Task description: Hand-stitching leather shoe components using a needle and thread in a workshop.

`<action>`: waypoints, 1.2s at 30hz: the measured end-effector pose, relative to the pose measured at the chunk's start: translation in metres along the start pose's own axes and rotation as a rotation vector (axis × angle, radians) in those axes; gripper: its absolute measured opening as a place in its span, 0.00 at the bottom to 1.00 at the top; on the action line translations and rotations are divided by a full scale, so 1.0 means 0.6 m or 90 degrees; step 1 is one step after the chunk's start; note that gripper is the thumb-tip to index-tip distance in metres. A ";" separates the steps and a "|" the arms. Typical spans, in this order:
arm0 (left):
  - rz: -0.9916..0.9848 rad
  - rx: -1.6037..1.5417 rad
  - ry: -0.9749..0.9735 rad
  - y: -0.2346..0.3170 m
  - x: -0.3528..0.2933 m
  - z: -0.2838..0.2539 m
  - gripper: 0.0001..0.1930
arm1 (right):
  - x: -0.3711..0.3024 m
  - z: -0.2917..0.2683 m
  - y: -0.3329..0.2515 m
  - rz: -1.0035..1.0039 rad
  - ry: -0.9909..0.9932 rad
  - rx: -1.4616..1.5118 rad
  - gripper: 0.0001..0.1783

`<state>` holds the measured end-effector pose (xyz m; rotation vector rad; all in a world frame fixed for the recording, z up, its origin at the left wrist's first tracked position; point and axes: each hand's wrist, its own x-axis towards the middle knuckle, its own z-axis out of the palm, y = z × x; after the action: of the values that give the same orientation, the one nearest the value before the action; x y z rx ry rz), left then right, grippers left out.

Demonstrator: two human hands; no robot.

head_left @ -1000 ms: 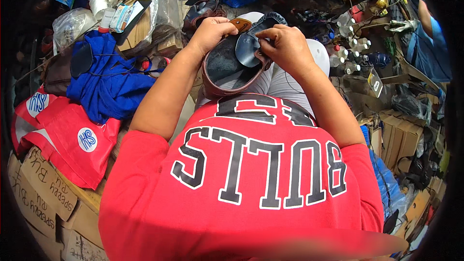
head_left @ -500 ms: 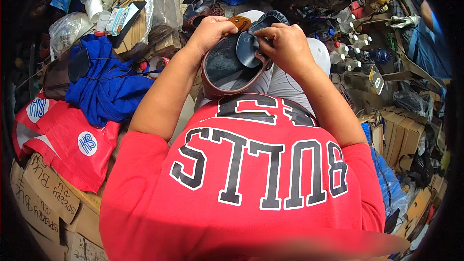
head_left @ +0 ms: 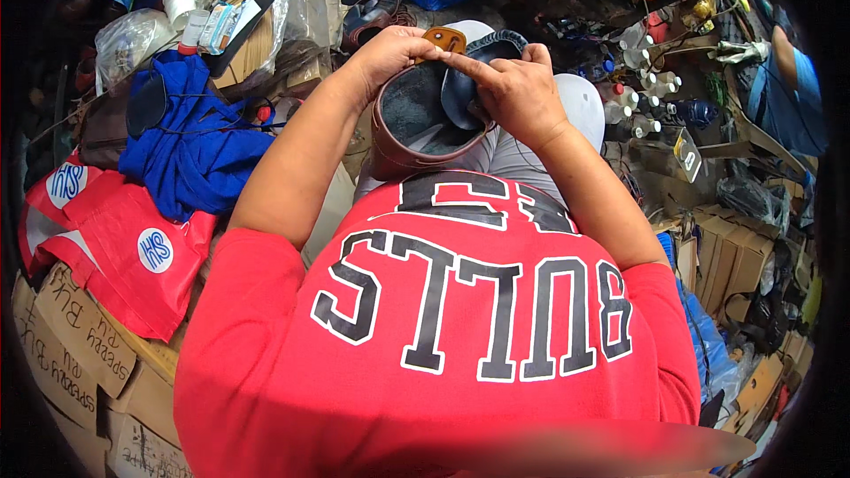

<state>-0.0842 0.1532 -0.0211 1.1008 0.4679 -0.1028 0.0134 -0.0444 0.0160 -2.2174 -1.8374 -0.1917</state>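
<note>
Brown leather forms the wall of the shoe (head_left: pixel 403 146) held over the person's lap, its opening turned up toward the camera and its dark grey lining showing inside. The left hand (head_left: pixel 390 53) is closed over the far left rim of the shoe, fingers curled round the edge beside a small tan tab (head_left: pixel 444 38). The right hand (head_left: pixel 513 88) grips the opposite side: its fingers press on a dark insole (head_left: pixel 462 93) that stands partly out of the opening, with the forefinger stretched across to the tab. So the shoe sits between both hands, clasped at its top edge and hanging below them against the red shirt (head_left: pixel 460 336). A blue cloth (head_left: pixel 190 146) and a red bag (head_left: pixel 124 248) lie to the left, and small white bottles (head_left: pixel 633 111) stand to the right.
</note>
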 end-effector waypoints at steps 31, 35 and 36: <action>0.035 0.370 -0.010 0.044 -0.001 0.036 0.12 | 0.045 -0.038 0.065 0.091 -0.196 0.339 0.07; 0.183 0.552 0.085 0.051 -0.027 0.071 0.11 | 0.056 -0.057 0.036 0.205 -0.188 0.295 0.09; 0.226 0.568 0.130 0.056 -0.036 0.090 0.11 | 0.045 -0.045 0.037 0.200 -0.107 0.305 0.10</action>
<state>-0.0764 0.1178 0.0356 2.0682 0.4027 0.1329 0.0418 -0.0297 0.0463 -2.1714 -1.3870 0.4564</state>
